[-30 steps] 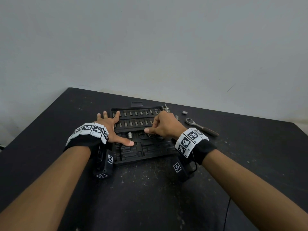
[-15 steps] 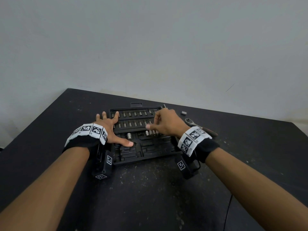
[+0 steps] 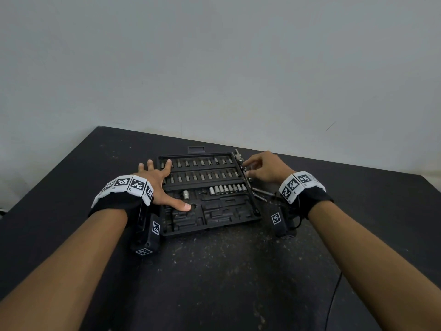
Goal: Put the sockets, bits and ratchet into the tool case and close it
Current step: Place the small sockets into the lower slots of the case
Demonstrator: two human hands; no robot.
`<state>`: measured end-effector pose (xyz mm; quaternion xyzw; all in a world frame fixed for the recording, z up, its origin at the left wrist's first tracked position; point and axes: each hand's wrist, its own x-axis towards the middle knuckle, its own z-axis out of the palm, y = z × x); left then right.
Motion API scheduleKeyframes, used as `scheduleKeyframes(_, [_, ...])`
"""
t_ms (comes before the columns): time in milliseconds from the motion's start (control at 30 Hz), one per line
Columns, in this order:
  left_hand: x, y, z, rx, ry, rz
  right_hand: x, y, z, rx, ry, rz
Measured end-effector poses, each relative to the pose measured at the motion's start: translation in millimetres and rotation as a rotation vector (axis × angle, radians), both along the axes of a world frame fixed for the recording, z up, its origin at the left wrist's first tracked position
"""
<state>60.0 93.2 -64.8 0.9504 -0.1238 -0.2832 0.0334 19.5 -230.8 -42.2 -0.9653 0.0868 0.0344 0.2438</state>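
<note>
Right hand point(image 3: 267, 168) fingers curled over small metal pieces point(image 3: 245, 172) just off the open black plastic tool case point(image 3: 210, 220), grip unclear; left hand point(image 3: 159, 185) spread flat, bracing it. Sockets point(image 3: 228, 188) partly slotted. Likely next: seating another piece.

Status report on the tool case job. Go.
Left hand open, flat on the tool case. Right hand at loose pieces off the case's right edge; grip unclear. Case open. Nothing blocking.
</note>
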Motion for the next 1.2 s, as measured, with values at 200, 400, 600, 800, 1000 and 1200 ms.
scheduleKeyframes(200, [4.2, 2.4, 1.1, -0.002, 0.018, -0.012, 1.9, -12.1, -3.6, -0.07, 0.042, -0.085])
scheduleKeyframes(400, [4.8, 2.8, -0.4, 0.008, 0.018, -0.012, -6.3, -25.1, 0.5, -0.022, -0.026, -0.117])
scheduleKeyframes(600, [0.2, 3.2, 6.0, 0.011, 0.01, -0.016, -6.7, -35.5, 6.2, 0.149, -0.153, -0.219])
scheduleKeyframes(800, [-3.6, 1.1, 9.5, 0.023, 0.005, -0.016, -10.0, -40.3, 8.7, 0.059, -0.055, -0.083])
scheduleKeyframes(1000, [-2.2, 1.5, 8.8, 0.016, 0.008, -0.011, -4.8, -26.1, -4.0, -0.063, 0.025, 0.012])
scheduleKeyframes(1200, [-0.2, 3.8, 4.4, 0.006, 0.009, -0.007, -2.5, -12.1, 2.4, -0.06, -0.094, -0.018])
